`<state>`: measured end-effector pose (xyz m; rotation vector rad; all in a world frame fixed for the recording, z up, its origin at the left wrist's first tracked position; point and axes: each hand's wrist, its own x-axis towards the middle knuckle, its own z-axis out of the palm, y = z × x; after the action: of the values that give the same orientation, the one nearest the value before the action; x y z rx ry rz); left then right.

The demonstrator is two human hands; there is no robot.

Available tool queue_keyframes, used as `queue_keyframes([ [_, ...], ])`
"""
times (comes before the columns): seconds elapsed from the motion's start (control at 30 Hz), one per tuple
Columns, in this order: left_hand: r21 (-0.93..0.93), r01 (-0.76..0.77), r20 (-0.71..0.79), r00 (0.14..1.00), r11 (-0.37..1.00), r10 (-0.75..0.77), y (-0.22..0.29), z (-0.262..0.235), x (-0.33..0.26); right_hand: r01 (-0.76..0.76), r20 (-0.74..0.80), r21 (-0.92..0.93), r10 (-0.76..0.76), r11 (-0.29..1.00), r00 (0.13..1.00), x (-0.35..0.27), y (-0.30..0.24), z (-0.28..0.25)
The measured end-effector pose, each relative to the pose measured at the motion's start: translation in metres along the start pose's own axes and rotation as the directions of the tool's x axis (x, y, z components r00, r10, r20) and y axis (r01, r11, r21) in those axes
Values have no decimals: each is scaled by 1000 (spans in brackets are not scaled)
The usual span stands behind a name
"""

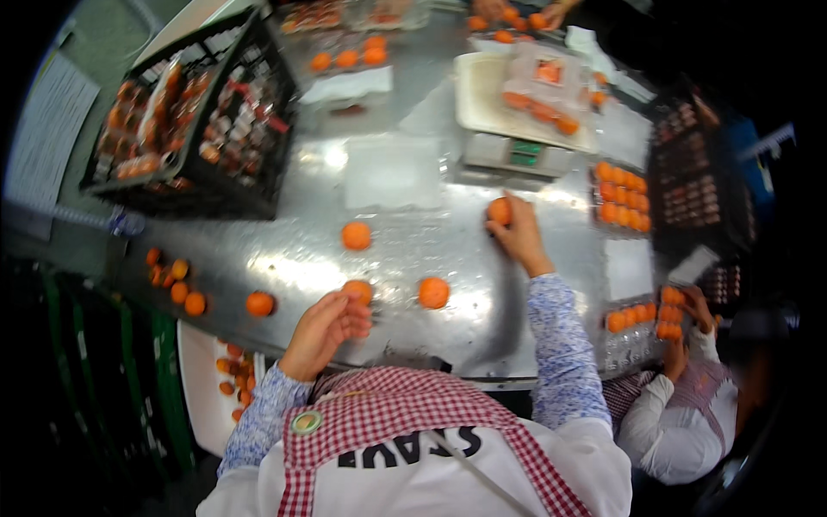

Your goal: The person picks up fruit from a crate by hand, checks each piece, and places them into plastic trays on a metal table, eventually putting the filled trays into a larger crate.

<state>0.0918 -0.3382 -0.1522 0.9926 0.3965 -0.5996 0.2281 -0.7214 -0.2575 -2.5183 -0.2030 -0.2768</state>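
i am looking down over a red-checked apron bib (405,405) at a steel packing table (405,250), both of my floral-sleeved forearms reaching out across it. nearest me, at about 11 o'clock, my left hand (323,332) is curling its fingertips around an orange fruit (358,291) at the table's near edge; the fingers are closing narrowly on it, though i cannot tell whether it is lifted or resting on the steel. just beside it, at 12 o'clock, a loose fruit (433,292) is lying between my two arms, nearer the left hand than the right. farther out at 1 o'clock, my right hand (517,234) is stretching forward and cupping a second fruit (500,210) from behind, its fingers wrapping the near side. the fruit are round, so no long axis is showing. another single fruit (356,235) is sitting at 11 o'clock, well apart from both hands. more fruit (191,297) are trailing off toward 9 o'clock. beyond the right hand a weighing scale (515,159) is carrying a pale tray (482,99) with a filled clear pack. black crates (198,112) of packed fruit are standing at 10 o'clock. at 3 o'clock a co-worker's hand (696,308) is working over a clear punnet of fruit (637,314). across the table at 12 o'clock, another person's hands are handling fruit.
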Motion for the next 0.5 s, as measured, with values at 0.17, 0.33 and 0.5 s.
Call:
queue_keyframes([
  [0.17, 55, -121, -138, 982, 991, 128, 18, -23, -3, -63, 25, -62, 65, 996, 998, -3, -8, -11],
  [0.33, 69, -201, -258, 943, 977, 212, 26, -43, -2, 60, -94, -22, -62, 998, 994, 9, -60, -15],
  [0.5, 15, -193, -254, 948, 981, 191, 22, -49, 5, 416, 164, 142, -436, 898, 885, 21, -176, 29],
])
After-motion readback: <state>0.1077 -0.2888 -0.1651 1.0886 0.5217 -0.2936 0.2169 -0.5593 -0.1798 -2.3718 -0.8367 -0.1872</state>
